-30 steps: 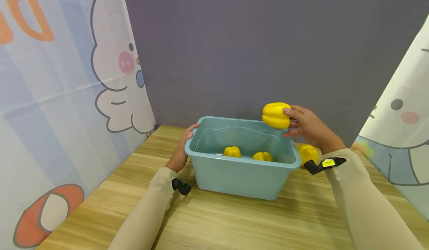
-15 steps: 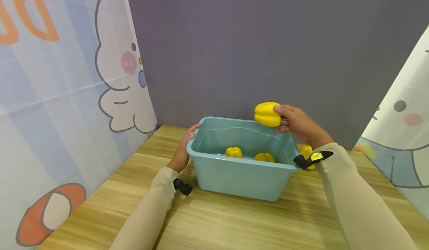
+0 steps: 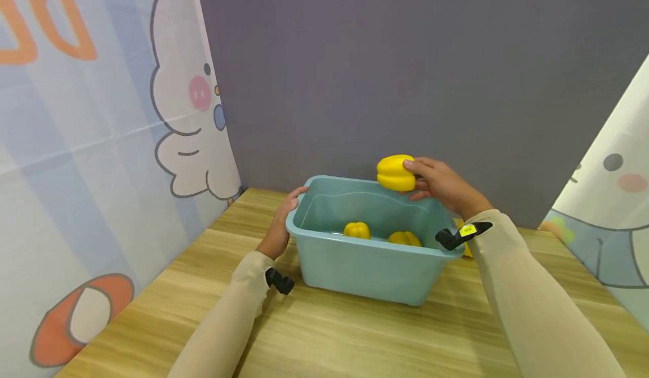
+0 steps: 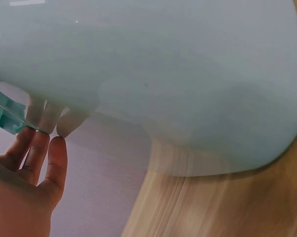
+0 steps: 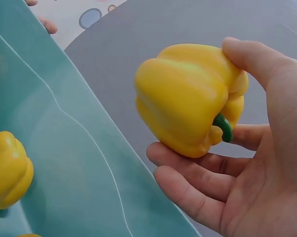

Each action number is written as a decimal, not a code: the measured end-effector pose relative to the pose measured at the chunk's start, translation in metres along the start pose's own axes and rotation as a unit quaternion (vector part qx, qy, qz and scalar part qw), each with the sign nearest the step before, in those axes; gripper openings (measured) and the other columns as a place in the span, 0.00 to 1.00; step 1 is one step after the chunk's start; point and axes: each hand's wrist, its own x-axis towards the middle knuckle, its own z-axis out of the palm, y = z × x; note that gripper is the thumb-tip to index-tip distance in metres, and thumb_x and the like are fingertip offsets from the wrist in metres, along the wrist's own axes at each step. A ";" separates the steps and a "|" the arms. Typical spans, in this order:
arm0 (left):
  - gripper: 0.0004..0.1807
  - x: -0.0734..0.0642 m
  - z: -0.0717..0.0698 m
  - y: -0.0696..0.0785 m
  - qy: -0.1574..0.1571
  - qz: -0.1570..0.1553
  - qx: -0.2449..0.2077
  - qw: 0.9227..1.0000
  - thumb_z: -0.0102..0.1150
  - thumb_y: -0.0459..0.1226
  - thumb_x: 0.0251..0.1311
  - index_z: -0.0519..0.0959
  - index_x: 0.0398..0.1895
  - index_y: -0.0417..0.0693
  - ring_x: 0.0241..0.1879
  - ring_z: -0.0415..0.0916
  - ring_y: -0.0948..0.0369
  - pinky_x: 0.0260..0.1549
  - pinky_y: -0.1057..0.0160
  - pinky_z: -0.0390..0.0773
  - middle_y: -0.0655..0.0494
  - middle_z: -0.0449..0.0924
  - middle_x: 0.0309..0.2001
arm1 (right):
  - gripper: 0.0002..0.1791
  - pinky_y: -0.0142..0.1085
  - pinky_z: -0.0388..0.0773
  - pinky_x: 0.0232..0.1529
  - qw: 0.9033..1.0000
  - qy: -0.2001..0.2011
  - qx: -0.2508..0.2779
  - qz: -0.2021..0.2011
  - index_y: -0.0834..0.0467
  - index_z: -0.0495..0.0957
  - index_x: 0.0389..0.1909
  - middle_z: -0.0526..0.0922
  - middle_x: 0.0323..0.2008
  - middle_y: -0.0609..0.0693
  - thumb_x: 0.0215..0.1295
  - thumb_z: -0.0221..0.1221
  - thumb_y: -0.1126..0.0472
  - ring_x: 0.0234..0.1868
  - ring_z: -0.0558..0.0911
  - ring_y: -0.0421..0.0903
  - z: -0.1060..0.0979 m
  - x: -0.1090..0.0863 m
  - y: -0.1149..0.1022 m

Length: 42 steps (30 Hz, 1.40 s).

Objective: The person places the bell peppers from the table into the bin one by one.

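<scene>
My right hand [image 3: 438,183] holds a yellow bell pepper [image 3: 395,173] above the back right part of a blue-green plastic bin [image 3: 365,271]. In the right wrist view the thumb is on top of the pepper [image 5: 188,98] and the fingers are below, with its green stem turned towards the palm. My left hand [image 3: 279,226] grips the bin's back left corner at the rim. Seen from the left wrist, the fingertips [image 4: 57,148] meet the bin's smooth wall [image 4: 138,74]. Two more yellow peppers, one left [image 3: 357,230] and one right [image 3: 404,238], lie inside the bin.
Another yellow pepper [image 3: 467,248] is on the wooden table [image 3: 324,338] right of the bin, mostly hidden by my right wrist. A grey panel [image 3: 355,74] rises behind. Cartoon-printed sheets stand at the left [image 3: 121,158] and right [image 3: 608,209].
My right hand has brought the pepper leftwards, farther over the bin. My left hand keeps its place on the rim. The pepper on the table has become more covered by the right wrist.
</scene>
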 end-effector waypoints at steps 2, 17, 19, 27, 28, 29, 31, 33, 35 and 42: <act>0.34 0.001 0.001 0.000 -0.003 -0.002 -0.003 1.000 0.35 0.54 0.75 0.58 0.76 0.46 0.64 0.61 0.34 0.58 0.32 0.63 0.36 0.61 0.70 | 0.41 0.44 0.81 0.48 1.000 -0.006 -0.008 -0.001 0.64 0.59 0.72 0.72 0.59 0.61 0.72 0.53 0.38 0.49 0.85 0.47 0.000 0.002 -0.002; 0.33 -0.002 0.003 0.001 0.000 -0.006 0.008 1.000 0.33 0.55 0.75 0.58 0.76 0.48 0.64 0.62 0.35 0.57 0.30 0.62 0.36 0.61 0.70 | 0.40 0.47 0.80 0.50 0.996 -0.032 -0.080 0.020 0.62 0.64 0.70 0.74 0.57 0.62 0.70 0.56 0.37 0.51 0.81 0.56 0.005 0.013 -0.001; 0.33 -0.003 0.003 0.002 0.002 -0.006 0.008 1.000 0.33 0.55 0.75 0.58 0.76 0.48 0.64 0.62 0.35 0.57 0.30 0.62 0.35 0.60 0.70 | 0.40 0.48 0.80 0.50 0.994 -0.038 -0.095 0.024 0.61 0.64 0.70 0.75 0.57 0.61 0.69 0.57 0.37 0.51 0.80 0.57 0.007 0.014 -0.003; 0.31 -0.001 0.003 0.001 0.001 -0.001 0.018 1.000 0.31 0.53 0.77 0.59 0.76 0.48 0.64 0.62 0.36 0.58 0.32 0.63 0.38 0.61 0.70 | 0.38 0.48 0.80 0.50 0.987 -0.068 -0.139 0.032 0.62 0.66 0.68 0.76 0.55 0.60 0.69 0.59 0.39 0.50 0.77 0.57 0.011 0.017 -0.007; 0.31 -0.001 0.003 0.001 0.001 0.000 0.021 1.000 0.31 0.53 0.77 0.59 0.76 0.48 0.65 0.62 0.37 0.58 0.32 0.63 0.39 0.61 0.70 | 0.38 0.48 0.80 0.50 0.987 -0.070 -0.141 0.034 0.62 0.66 0.68 0.76 0.54 0.60 0.69 0.59 0.39 0.49 0.77 0.57 0.011 0.017 -0.006; 0.31 0.000 0.003 0.000 0.002 0.000 0.024 1.000 0.31 0.53 0.77 0.59 0.76 0.48 0.65 0.62 0.37 0.58 0.32 0.64 0.40 0.62 0.70 | 0.39 0.48 0.80 0.50 0.986 -0.073 -0.144 0.036 0.63 0.65 0.68 0.76 0.54 0.60 0.69 0.59 0.39 0.49 0.77 0.56 0.011 0.017 -0.005; 0.32 0.000 0.003 0.000 0.001 0.000 0.026 1.000 0.31 0.53 0.77 0.59 0.76 0.48 0.65 0.62 0.37 0.58 0.32 0.64 0.40 0.62 0.70 | 0.40 0.48 0.80 0.50 0.984 -0.083 -0.154 0.042 0.63 0.64 0.69 0.77 0.54 0.60 0.68 0.59 0.39 0.50 0.77 0.56 0.010 0.017 -0.004; 0.32 0.000 0.002 0.000 0.000 -0.002 0.027 1.000 0.32 0.54 0.77 0.59 0.76 0.48 0.65 0.62 0.37 0.58 0.31 0.63 0.40 0.61 0.70 | 0.42 0.48 0.80 0.51 0.981 -0.091 -0.165 0.047 0.63 0.62 0.70 0.77 0.55 0.60 0.68 0.59 0.38 0.51 0.78 0.56 0.010 0.017 -0.003; 0.32 -0.001 0.003 0.000 0.002 -0.003 0.026 1.000 0.32 0.54 0.76 0.59 0.76 0.48 0.65 0.62 0.37 0.57 0.31 0.63 0.40 0.62 0.70 | 0.44 0.48 0.79 0.51 0.979 -0.098 -0.173 0.051 0.64 0.61 0.72 0.77 0.56 0.60 0.67 0.59 0.37 0.52 0.78 0.56 0.011 0.017 -0.002; 0.31 -0.001 0.003 0.003 0.002 0.001 0.023 1.000 0.31 0.52 0.77 0.59 0.76 0.47 0.64 0.63 0.36 0.57 0.31 0.63 0.39 0.62 0.70 | 0.46 0.48 0.79 0.51 0.976 -0.101 -0.184 0.051 0.64 0.57 0.73 0.77 0.57 0.61 0.68 0.58 0.37 0.53 0.78 0.56 0.011 0.017 -0.004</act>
